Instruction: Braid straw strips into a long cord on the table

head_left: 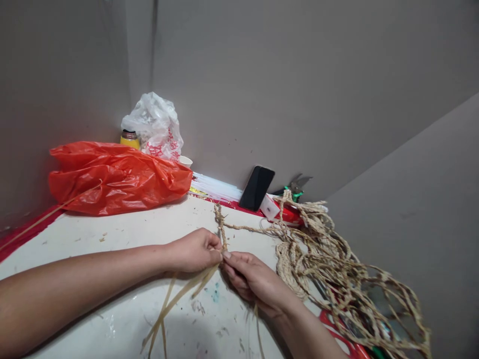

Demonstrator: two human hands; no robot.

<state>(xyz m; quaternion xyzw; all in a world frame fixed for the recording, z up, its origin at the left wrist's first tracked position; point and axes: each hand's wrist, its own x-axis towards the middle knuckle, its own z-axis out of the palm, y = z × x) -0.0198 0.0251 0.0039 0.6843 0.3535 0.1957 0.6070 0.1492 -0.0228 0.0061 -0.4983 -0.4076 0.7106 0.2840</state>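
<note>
At the middle of the white table (123, 239), my left hand (198, 251) and my right hand (249, 276) meet, thumbs and fingers pinched at the near end of a braided straw rope (220, 224). The rope runs away from me and bends back at its far end, with a thin cord leading right. Loose flat straw strands (168, 311) trail from beneath my left hand toward me. Another strand (258, 329) hangs below my right hand. My fingers cover the exact spot where the strands join the braid.
A big heap of straw rope (337, 269) lies on the right, over red-handled scissors (337, 331). Along the back stand a phone (257, 188), green-handled pruning shears (297, 187), a white cup (185, 161), a yellow bottle (129, 139), a clear bag (157, 119) and a red plastic bag (119, 179).
</note>
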